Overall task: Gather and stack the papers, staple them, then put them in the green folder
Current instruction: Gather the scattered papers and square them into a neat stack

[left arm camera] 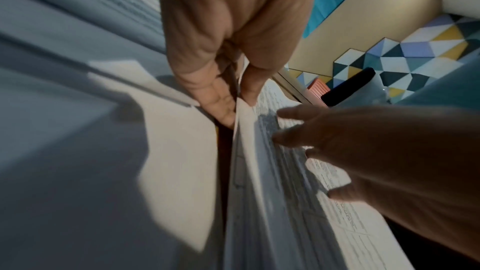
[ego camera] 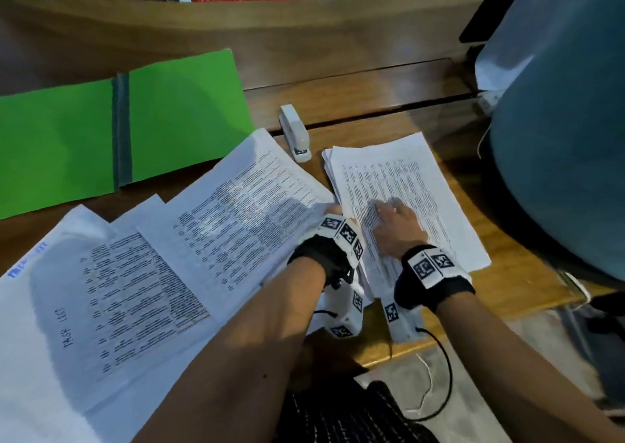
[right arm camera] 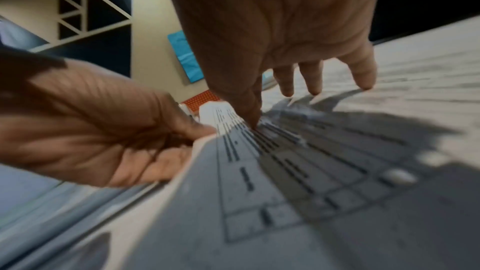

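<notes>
The papers lie partly as a stack [ego camera: 406,202] just right of the stapler [ego camera: 295,132], pressed flat by the spread right hand [ego camera: 395,222] and pinched at its left edge by the left hand [left arm camera: 221,81], so sheets could be skewed if the pressing is released too early.

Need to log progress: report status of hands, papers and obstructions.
Left hand pinches stack's left edge; right hand flat on paper stack. Loose sheets still ungathered on the left. Stapler untouched, green folder open. No obstruction.
</notes>
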{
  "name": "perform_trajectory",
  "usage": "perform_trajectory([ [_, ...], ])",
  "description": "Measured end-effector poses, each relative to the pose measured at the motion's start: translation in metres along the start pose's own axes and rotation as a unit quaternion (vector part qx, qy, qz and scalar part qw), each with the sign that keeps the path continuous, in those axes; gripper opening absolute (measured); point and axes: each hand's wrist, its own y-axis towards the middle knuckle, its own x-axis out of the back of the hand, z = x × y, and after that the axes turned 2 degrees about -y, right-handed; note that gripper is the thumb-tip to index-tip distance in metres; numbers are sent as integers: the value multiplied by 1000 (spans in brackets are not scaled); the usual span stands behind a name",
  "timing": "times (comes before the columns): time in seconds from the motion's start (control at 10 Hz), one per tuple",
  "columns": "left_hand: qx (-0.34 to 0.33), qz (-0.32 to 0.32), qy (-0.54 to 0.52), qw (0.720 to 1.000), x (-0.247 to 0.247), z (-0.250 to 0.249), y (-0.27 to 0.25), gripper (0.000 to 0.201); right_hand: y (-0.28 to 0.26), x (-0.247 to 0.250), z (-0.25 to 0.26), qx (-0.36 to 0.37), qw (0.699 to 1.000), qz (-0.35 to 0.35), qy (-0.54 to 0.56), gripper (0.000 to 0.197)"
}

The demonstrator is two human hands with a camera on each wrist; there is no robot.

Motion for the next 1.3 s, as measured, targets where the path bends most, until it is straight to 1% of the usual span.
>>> perform_trajectory([
  [0.1, -1, 2, -17, 1000, 9, 2, 2, 38, 2, -4, -3, -18, 999, 34, -18, 58],
  [0.2, -36, -36, -24, 998, 32, 0, 0, 31, 1, 1, -2, -22, 999, 35, -5, 57],
  [0.3, -68, -134, -9, 989, 84, 5, -7, 24, -2, 6, 16, -19, 1000, 19, 11, 52],
  [0.4, -46, -241, 71, 967, 137, 16, -1, 25, -13, 8, 54, 42, 998, 4, 36, 35],
  [0.5, -10, -276, 134, 952, 189, 35, 5, 38, -25, -5, 83, 61, 983, 102, 138, 30],
  [0.6, 73, -234, 246, 938, 214, 54, 2, 70, -27, -27, 100, -15, 932, 210, 293, 18],
  [0.7, 37, -205, 260, 943, 224, 64, 5, 56, -22, -43, 111, -50, 887, 225, 400, 23],
  [0.8, -76, -245, 137, 957, 218, 57, -4, 33, -19, -47, 118, -78, 865, 206, 450, 28],
  [0.9, -187, -280, 46, 941, 216, 48, -20, 24, -18, -49, 122, -78, 839, 179, 508, 28],
  [1.0, -207, -276, -22, 939, 230, 55, -29, 21, -17, -46, 129, -37, 801, 131, 582, 8],
  [1.1, -165, -219, -72, 959, 250, 81, -32, 32, -15, -35, 139, 14, 795, 43, 604, 22],
  [1.2, -81, -161, -1, 984, 274, 115, -48, 30, -12, -17, 136, 27, 850, -53, 523, 29],
  [1.3, 26, -117, 267, 956, 293, 150, -59, 125, -9, -15, 122, 13, 902, -123, 414, 25],
])
